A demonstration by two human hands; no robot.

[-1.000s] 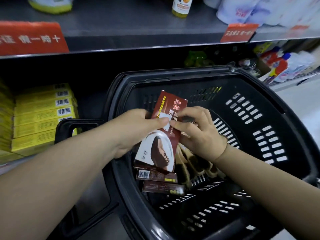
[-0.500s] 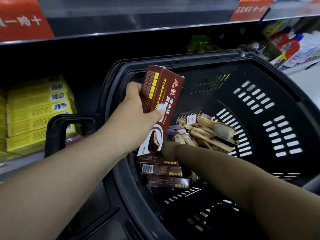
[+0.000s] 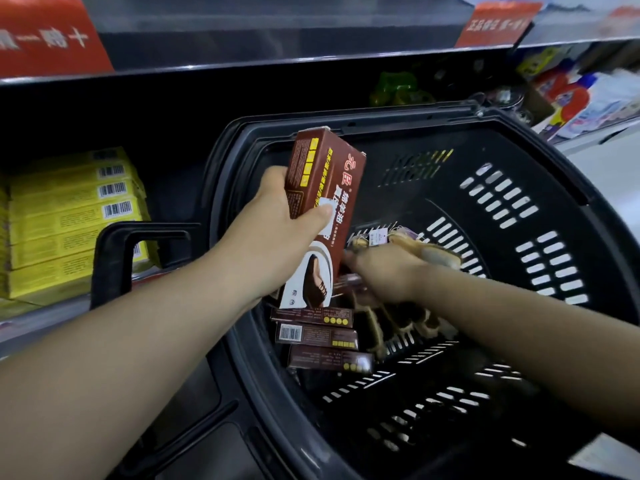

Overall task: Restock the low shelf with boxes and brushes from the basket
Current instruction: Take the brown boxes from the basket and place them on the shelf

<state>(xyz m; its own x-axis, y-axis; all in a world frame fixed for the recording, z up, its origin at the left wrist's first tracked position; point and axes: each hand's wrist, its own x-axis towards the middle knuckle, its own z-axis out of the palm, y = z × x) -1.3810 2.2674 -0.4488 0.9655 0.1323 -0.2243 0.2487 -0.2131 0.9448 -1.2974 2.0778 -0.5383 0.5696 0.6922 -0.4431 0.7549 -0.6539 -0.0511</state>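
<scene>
My left hand (image 3: 277, 233) grips a tall brown box (image 3: 323, 209) upright, above the left side of the black basket (image 3: 519, 161). My right hand (image 3: 384, 275) reaches into the basket just right of the box and is blurred; its fingers curl round the wooden brushes (image 3: 429, 252) with tags. Three more brown boxes (image 3: 318, 336) lie stacked on the basket floor below the held box. More brushes (image 3: 405, 323) lie under my right forearm.
The low shelf (image 3: 41, 320) at left holds a stack of yellow boxes (image 3: 72, 220). The basket's black handle (image 3: 117, 251) stands in front of them. An upper shelf edge with red price tags (image 3: 495, 24) runs overhead. Bottles and packets (image 3: 581, 98) sit at far right.
My right hand let go of the brown box and dropped into the basket onto the brushes. My left hand lifted the box higher and holds it alone.
</scene>
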